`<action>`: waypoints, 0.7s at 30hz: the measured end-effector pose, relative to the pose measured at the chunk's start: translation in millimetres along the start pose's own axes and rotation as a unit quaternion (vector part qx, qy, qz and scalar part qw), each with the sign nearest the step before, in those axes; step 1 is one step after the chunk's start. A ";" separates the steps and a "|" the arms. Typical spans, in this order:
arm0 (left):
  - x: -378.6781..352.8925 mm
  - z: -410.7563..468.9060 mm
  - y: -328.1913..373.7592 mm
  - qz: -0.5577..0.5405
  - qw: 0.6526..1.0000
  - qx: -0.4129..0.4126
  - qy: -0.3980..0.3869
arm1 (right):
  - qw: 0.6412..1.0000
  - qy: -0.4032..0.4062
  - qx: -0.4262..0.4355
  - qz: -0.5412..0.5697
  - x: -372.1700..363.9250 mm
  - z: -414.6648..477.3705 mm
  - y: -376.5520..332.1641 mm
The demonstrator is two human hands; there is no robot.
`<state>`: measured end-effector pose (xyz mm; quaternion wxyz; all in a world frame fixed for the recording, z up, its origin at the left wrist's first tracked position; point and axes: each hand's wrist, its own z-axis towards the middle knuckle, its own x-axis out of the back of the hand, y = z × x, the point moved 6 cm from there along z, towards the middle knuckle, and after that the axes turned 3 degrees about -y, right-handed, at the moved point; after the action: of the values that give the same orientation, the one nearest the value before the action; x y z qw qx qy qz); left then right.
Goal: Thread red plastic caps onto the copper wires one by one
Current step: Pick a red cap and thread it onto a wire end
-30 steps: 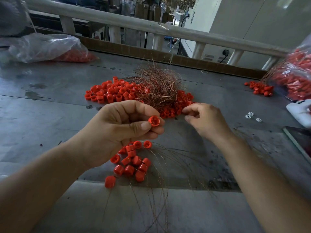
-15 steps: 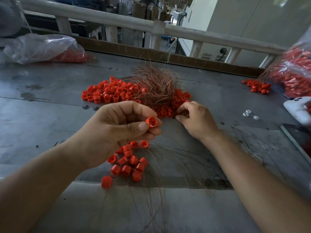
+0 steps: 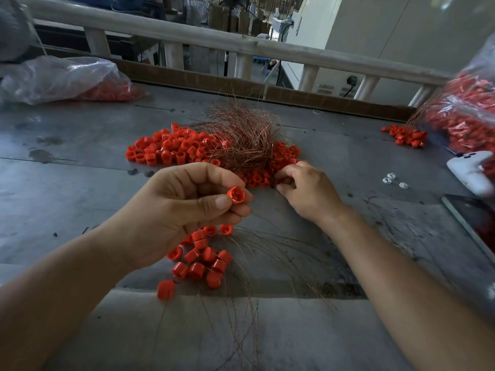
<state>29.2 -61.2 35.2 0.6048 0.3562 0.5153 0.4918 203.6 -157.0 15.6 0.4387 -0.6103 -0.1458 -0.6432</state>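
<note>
Over the tabletop's point(image 3: 67, 199) near middle, the left hand point(image 3: 174, 210) hovers, thumb and curled fingers pinching one red cap point(image 3: 236, 195). The right hand point(image 3: 308, 194) rests, fingers curled, at the cap pile point(image 3: 166, 151) under the copper wires point(image 3: 246, 140); whether it grips anything cannot be told. Bare surface runs toward the left edge; a phone point(image 3: 471, 223) lies at the right edge.

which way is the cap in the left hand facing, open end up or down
Open end up: the red cap pinched in the left hand shows its hollow inside.

The wire tangle point(image 3: 241, 140) lies on the cap heap point(image 3: 166, 149), behind a smaller cap cluster point(image 3: 198, 269).
</note>
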 end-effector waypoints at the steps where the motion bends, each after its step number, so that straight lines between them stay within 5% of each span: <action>1: -0.1 -0.2 -0.2 -0.001 1.000 0.000 0.000 | 1.000 0.006 -0.001 0.007 1.3 -0.1 0.7; 6: 0.4 -0.2 -0.2 0.001 1.000 0.002 -0.001 | 0.998 0.025 -0.024 0.049 9.2 -2.9 5.6; 10: 1.9 0.0 -0.7 0.007 1.000 0.002 0.005 | 0.982 0.041 -0.035 0.183 25.5 -10.2 -1.5; 21: 5.3 1.3 -0.7 0.045 0.997 0.013 0.054 | 0.908 -0.052 0.073 0.408 36.0 -41.2 -66.5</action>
<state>30.5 -56.2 33.4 0.5484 0.3604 0.5369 0.5302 131.8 -162.6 62.8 0.6983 -0.6153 0.0470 -0.3628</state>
